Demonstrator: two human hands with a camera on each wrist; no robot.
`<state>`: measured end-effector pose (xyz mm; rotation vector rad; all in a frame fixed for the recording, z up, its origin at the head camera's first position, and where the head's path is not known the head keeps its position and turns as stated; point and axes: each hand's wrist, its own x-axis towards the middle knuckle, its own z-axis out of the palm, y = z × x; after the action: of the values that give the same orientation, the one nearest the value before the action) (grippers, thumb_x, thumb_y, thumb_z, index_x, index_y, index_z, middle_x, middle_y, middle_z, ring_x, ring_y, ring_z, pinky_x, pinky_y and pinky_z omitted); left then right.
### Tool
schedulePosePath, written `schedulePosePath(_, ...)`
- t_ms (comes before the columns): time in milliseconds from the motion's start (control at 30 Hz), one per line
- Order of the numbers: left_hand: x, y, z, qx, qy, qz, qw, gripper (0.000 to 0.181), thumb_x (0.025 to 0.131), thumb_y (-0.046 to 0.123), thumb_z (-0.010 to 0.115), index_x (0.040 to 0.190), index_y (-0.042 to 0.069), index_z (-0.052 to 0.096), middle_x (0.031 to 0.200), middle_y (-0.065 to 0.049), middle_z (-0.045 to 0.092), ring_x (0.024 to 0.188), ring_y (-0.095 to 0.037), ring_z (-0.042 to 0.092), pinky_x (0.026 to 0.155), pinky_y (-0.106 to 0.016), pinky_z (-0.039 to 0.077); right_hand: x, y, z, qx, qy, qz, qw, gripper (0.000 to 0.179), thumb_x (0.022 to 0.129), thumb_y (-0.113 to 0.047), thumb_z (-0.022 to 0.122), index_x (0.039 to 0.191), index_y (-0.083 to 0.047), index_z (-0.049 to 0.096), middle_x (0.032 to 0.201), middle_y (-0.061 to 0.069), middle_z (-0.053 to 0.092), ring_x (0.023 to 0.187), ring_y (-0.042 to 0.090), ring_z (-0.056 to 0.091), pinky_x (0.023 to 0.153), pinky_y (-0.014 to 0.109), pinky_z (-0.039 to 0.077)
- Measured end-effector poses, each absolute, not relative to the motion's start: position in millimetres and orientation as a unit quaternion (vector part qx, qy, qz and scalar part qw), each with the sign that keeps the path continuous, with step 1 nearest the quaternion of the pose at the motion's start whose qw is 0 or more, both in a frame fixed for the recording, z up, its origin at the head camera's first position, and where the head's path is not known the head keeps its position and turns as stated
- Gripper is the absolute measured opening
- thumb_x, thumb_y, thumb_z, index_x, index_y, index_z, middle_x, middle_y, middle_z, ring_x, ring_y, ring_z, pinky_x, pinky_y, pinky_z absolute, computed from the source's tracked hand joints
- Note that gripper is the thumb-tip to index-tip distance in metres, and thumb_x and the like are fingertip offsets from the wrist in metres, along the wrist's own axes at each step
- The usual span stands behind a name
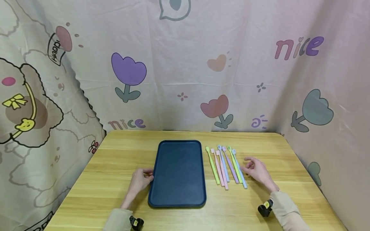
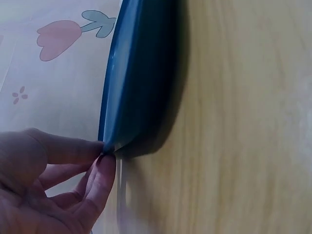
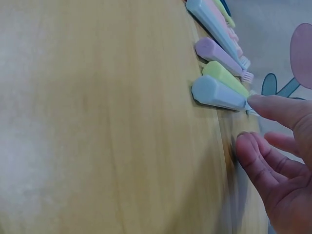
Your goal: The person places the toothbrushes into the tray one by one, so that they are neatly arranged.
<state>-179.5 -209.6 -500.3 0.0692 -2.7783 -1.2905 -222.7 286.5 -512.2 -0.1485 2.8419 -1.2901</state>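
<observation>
My left hand (image 1: 139, 181) is at the left edge of a dark blue rectangular tray (image 1: 177, 173) lying on the table. In the left wrist view, thumb and fingers pinch the tray's rim (image 2: 117, 97). To the right of the tray lies a row of several pastel toothbrushes, heads toward the wall: a green one (image 1: 212, 166) leftmost, then pink, blue, purple (image 1: 230, 165), green and, at the right end, a light blue toothbrush (image 1: 239, 168). My right hand (image 1: 258, 172) hovers beside that last one, fingers loosely bent with nothing between them, thumb and fingertips apart.
The wooden table (image 1: 115, 160) extends around the tray and toothbrushes. A printed curtain (image 1: 179, 64) hangs behind its far edge and along both sides. Small black cameras are strapped to both wrists, over beige sleeves (image 1: 289, 210).
</observation>
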Motion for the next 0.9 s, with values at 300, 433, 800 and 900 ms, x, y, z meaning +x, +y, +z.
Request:
schedulePosePath(300, -177.1, -208.9, -496.6, 0.033, -0.906, -0.421, 0.015, 0.024, 0.079, -0.006, 0.075, 0.103, -0.006, 0.075, 0.087, -0.015, 0.076, 0.069, -0.016, 0.068, 0.059, -0.025, 0.055, -224.6, 285.1, -510.9, -0.041, 0.899, -0.434, 0.038, 0.049, 0.089, -0.014, 0.075, 0.129, 0.007, 0.056, 0.085, 0.013, 0.069, 0.061, 0.015, 0.064, 0.054, 0.026, 0.057)
schedulePosePath(433, -175.7, -207.7, -497.2, 0.04, -0.903, -0.429, 0.006, 0.022, 0.077, -0.005, 0.076, 0.099, -0.005, 0.076, 0.084, -0.013, 0.076, 0.069, -0.014, 0.067, 0.059, -0.023, 0.054, -225.4, 284.4, -510.5, -0.041, 0.897, -0.439, 0.045, 0.048, 0.089, -0.014, 0.075, 0.127, 0.009, 0.056, 0.083, 0.012, 0.068, 0.059, 0.014, 0.064, 0.053, 0.026, 0.057)
schedulePosePath(800, -172.2, -206.0, -498.2, 0.052, -0.881, -0.47, -0.012, 0.023, 0.07, -0.008, 0.078, 0.093, -0.006, 0.075, 0.081, -0.014, 0.076, 0.067, -0.014, 0.069, 0.055, -0.022, 0.056, -227.6, 284.0, -508.8, -0.043, 0.882, -0.463, 0.079, 0.045, 0.087, -0.011, 0.077, 0.121, 0.011, 0.058, 0.08, 0.013, 0.067, 0.059, 0.017, 0.066, 0.054, 0.028, 0.06)
schedulePosePath(900, -171.2, -205.9, -498.3, 0.052, -0.875, -0.481, -0.023, 0.024, 0.07, -0.008, 0.077, 0.095, -0.007, 0.075, 0.082, -0.015, 0.075, 0.066, -0.016, 0.07, 0.056, -0.025, 0.058, -228.4, 284.3, -509.1, -0.043, 0.877, -0.47, 0.092, 0.044, 0.087, -0.01, 0.076, 0.121, 0.011, 0.057, 0.08, 0.012, 0.066, 0.06, 0.017, 0.067, 0.055, 0.029, 0.061)
